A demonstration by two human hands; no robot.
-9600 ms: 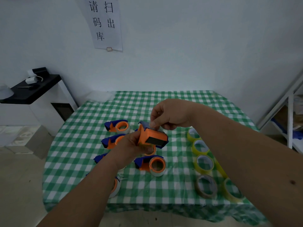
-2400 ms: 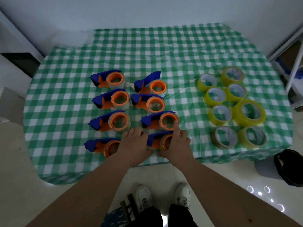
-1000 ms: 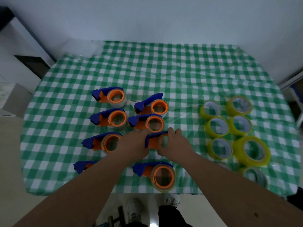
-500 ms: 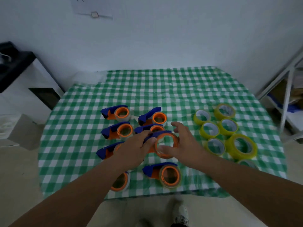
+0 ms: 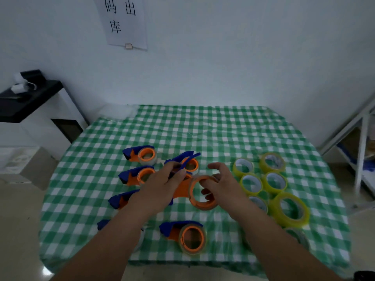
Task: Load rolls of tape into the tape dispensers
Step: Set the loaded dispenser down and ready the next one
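At the centre of the frame the left hand (image 5: 162,187) grips the orange-and-blue plastic tape dispenser (image 5: 194,191), fingers curled over its blue top and orange body, holding it above the green-and-white checked tablecloth (image 5: 213,134). The right hand (image 5: 222,184) is at the dispenser's orange ring, its fingertips curled on and inside the ring; how firmly it holds I cannot tell through the blur.

Around them, loaded dispensers lie on the cloth: one at lower centre (image 5: 185,236), three in a column to the left of the hands (image 5: 140,155) (image 5: 136,176) (image 5: 121,199), one just behind the held one (image 5: 187,162), and a blue tip of another showing beside the left forearm (image 5: 102,224).

To the right of the hands lies a cluster of yellow tape rolls (image 5: 272,179), the largest roll (image 5: 290,209) nearest the cloth's right edge.

A paper sign with dark characters (image 5: 123,21) hangs on the wall at upper left; a black-topped white cabinet (image 5: 30,100) stands at the left edge.
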